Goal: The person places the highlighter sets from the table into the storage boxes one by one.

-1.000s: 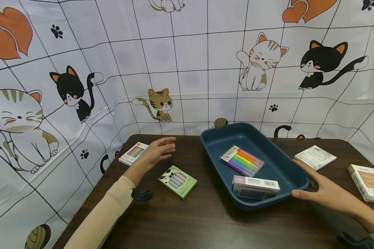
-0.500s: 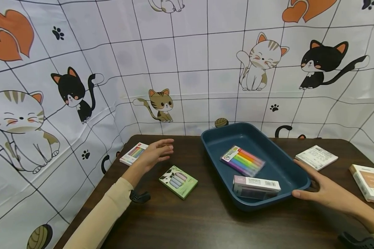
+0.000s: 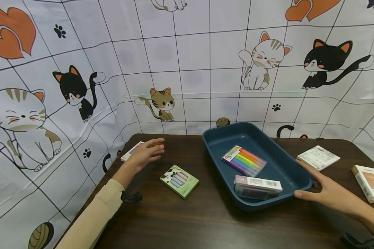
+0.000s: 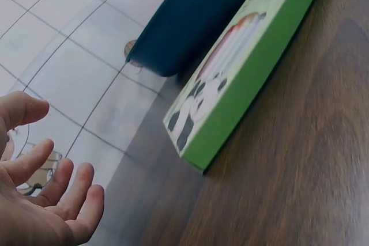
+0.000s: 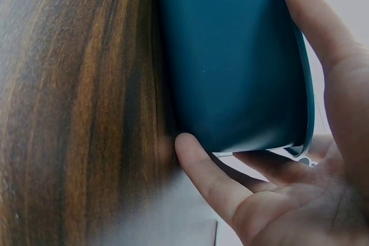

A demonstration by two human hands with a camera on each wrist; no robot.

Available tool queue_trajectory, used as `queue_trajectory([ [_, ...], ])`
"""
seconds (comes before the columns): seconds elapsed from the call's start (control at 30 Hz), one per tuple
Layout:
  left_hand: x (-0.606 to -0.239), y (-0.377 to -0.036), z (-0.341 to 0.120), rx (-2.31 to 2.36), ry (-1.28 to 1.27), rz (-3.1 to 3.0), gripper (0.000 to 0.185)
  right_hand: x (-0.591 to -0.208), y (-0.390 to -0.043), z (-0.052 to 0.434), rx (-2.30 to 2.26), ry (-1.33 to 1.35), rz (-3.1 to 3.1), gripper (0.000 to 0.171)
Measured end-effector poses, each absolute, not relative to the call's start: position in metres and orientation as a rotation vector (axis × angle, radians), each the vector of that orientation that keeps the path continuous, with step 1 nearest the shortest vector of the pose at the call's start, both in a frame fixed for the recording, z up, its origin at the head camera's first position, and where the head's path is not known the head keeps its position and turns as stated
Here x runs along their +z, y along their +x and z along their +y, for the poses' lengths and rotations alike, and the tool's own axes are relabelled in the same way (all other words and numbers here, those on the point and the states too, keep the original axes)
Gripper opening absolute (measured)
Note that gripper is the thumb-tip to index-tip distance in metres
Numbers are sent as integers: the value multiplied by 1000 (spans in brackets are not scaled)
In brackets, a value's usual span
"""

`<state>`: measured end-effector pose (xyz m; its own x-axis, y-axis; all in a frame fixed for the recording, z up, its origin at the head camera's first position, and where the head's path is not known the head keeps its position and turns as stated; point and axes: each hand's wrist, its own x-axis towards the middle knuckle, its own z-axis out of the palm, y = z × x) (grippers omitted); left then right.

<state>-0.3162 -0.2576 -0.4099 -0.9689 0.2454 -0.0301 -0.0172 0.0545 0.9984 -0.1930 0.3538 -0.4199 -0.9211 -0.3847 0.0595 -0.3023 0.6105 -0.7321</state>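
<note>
Fingers of the left hand [image 3: 144, 152], loosely apart, have drifted left over the white pen box [image 3: 131, 151]; right hand [image 3: 325, 192] stays spread against the tray [image 3: 299, 173].

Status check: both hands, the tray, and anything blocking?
Left hand open, hovering above white pen pack. Right hand open, fingers against dark blue plastic tray corner. Green marker box lies between, nothing blocking.

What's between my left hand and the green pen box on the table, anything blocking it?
Nothing visible. The left hand hovers open above the table, and only bare wood lies between it and the green pen box. The blue tray sits farther right, off that path.
</note>
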Motion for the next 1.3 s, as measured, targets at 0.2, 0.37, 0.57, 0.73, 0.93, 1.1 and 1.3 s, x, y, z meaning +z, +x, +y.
queue_trajectory([
  [0.2,-409,-316,-264,2004,244,2156,54,-418,-191,355,-1248,-583,2692,98],
  [0.37,-409,-316,-267,2002,245,2157,55,-416,-190,355,-1265,-574,2667,97],
  [0.57,-411,-316,-277,1974,218,2224,58,-416,-191,353,-1223,-606,2713,95],
  [0.73,-411,-314,-293,1979,180,2255,59,-418,-191,354,-1243,-611,2701,96],
  [0.93,-409,-312,-309,2003,127,2270,59,-420,-192,355,-1237,-616,2710,96],
  [1.1,-405,-310,-316,1998,125,2281,57,-420,-192,354,-1258,-604,2696,96],
  [1.3,-402,-308,-331,1959,113,2339,58,-420,-192,354,-1271,-588,2680,97],
])
